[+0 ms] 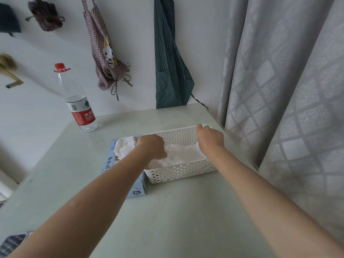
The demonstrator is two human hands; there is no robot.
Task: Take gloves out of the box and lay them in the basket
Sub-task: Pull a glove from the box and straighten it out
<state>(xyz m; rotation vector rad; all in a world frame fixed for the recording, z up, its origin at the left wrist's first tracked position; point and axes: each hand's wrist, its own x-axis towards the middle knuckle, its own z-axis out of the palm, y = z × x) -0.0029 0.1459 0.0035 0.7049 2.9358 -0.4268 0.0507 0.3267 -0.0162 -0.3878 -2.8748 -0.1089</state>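
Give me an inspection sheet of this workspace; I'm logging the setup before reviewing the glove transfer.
Surface: pale green table, against a white wall.
Job's things: blue glove box lies open with white gloves bunched on top; white perforated basket sits right of it, touching, with gloves already inside.
Clutter: water bottle, red cap, upright at the far left corner.
Hands: left hand grips a glove over the basket's left end; right hand holds the basket's far rim.
Cables: nothing seen.
Surroundings: checked apron and striped green apron hang on the wall; grey curtain at right.
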